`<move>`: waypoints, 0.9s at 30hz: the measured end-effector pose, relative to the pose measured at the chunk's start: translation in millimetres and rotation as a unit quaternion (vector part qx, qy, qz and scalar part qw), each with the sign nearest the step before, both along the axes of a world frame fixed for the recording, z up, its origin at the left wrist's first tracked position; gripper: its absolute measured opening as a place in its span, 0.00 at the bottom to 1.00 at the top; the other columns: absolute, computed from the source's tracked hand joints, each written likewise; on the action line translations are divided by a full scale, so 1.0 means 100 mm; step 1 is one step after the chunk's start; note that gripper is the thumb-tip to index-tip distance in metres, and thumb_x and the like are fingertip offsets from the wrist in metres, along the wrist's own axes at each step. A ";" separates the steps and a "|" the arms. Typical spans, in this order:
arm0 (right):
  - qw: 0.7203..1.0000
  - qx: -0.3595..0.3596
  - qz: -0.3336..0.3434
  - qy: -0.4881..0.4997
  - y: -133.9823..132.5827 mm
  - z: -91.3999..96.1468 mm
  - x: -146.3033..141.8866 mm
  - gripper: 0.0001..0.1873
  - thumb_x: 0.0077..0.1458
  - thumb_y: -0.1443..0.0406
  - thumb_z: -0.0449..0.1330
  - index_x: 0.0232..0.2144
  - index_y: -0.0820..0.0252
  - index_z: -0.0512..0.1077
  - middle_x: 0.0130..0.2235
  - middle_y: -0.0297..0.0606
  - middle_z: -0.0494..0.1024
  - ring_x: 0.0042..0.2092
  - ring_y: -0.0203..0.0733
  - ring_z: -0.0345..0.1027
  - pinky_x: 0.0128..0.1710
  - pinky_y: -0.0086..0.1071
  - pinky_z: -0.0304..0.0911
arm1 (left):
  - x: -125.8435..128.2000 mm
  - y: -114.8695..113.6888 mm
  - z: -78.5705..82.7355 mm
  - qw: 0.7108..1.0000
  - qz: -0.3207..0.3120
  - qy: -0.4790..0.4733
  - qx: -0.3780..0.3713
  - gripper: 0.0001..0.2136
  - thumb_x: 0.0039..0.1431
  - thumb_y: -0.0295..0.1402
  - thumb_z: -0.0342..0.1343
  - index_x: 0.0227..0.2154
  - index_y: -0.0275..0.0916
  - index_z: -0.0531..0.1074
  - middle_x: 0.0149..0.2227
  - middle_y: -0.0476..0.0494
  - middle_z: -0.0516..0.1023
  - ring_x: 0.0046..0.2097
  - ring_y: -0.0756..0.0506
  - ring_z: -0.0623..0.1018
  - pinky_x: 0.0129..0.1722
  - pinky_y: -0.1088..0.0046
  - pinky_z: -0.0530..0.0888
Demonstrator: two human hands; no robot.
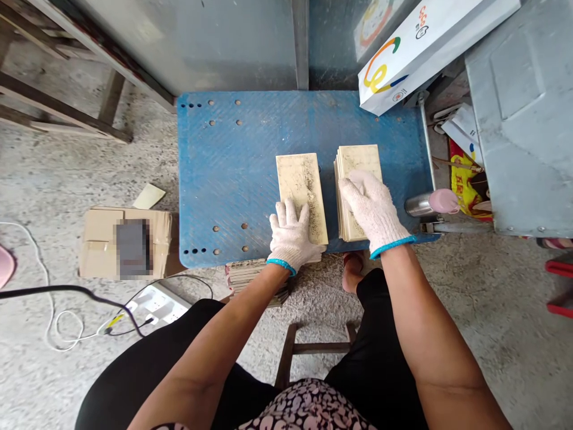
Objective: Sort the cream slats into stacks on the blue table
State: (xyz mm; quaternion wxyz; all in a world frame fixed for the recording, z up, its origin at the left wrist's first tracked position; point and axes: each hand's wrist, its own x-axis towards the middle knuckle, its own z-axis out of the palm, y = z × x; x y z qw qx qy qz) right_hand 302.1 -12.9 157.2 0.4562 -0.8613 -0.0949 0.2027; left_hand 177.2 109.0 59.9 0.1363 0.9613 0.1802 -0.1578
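Note:
My left hand (290, 235), in a white knit glove with a blue cuff, lies with fingers spread on the lower part of a cream rectangular board (298, 173). Dark specks run down the right side of that board. To the right is a stack of similar cream boards (358, 156), its layered edges showing on the left. My right hand (371, 203), gloved the same way, rests on top of this stack with its fingers bunched and the thumb near the left edge. Its palm side is hidden, so anything under the fingers cannot be seen.
Both piles sit on a blue plastic table (224, 179) with holes. A white paper bag (416, 60) leans at the back right, and a pink-lidded bottle (430, 203) is at the right edge. A cardboard box (98, 251) and power strip (156, 303) are on the left floor.

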 end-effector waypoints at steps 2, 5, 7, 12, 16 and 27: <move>1.000 -0.001 0.004 0.003 0.00 0.00 0.00 0.26 0.53 0.45 0.57 0.46 0.54 0.72 0.40 0.42 0.79 0.48 0.53 0.71 0.51 0.52 0.62 | -0.01 0.00 -0.03 1.000 0.004 -0.003 -0.001 0.56 0.36 0.58 0.64 0.66 0.37 0.51 0.70 0.24 0.41 0.68 0.20 0.42 0.64 0.44 0.50; 1.000 -0.023 0.004 0.005 0.02 0.01 0.00 0.25 0.54 0.46 0.56 0.45 0.55 0.72 0.40 0.43 0.79 0.48 0.54 0.71 0.51 0.51 0.62 | -0.03 -0.01 -0.07 1.000 0.004 -0.010 -0.005 0.55 0.37 0.58 0.64 0.67 0.36 0.50 0.70 0.25 0.39 0.68 0.20 0.41 0.64 0.44 0.50; 0.999 -0.031 0.004 0.001 0.03 0.02 0.00 0.23 0.55 0.47 0.56 0.44 0.56 0.72 0.41 0.43 0.78 0.48 0.54 0.70 0.51 0.50 0.63 | -0.04 -0.02 -0.08 1.000 0.002 -0.012 -0.009 0.55 0.38 0.57 0.65 0.67 0.35 0.50 0.70 0.25 0.38 0.68 0.19 0.40 0.64 0.44 0.49; 0.999 -0.043 0.018 -0.005 0.05 0.10 -0.03 0.19 0.57 0.50 0.55 0.42 0.56 0.72 0.43 0.43 0.78 0.50 0.51 0.70 0.52 0.46 0.63 | -0.02 -0.04 -0.09 1.000 0.002 -0.016 -0.023 0.57 0.37 0.55 0.66 0.67 0.33 0.49 0.70 0.24 0.37 0.68 0.19 0.37 0.65 0.43 0.46; 0.999 -0.039 0.035 -0.009 0.03 0.12 -0.05 0.19 0.58 0.50 0.54 0.40 0.58 0.72 0.45 0.45 0.77 0.51 0.50 0.68 0.53 0.44 0.61 | -0.07 -0.01 -0.12 0.997 0.010 -0.064 -0.035 0.56 0.35 0.54 0.68 0.66 0.33 0.51 0.70 0.25 0.38 0.68 0.20 0.38 0.65 0.41 0.42; 0.997 0.017 0.046 -0.052 -0.11 0.03 -0.05 0.20 0.58 0.48 0.53 0.40 0.57 0.69 0.39 0.41 0.75 0.50 0.52 0.67 0.51 0.46 0.62 | -1.41 -0.59 -0.34 0.993 0.062 -0.097 -0.003 0.41 0.54 0.42 0.60 0.67 0.30 0.52 0.69 0.22 0.46 0.70 0.25 0.41 0.65 0.43 0.51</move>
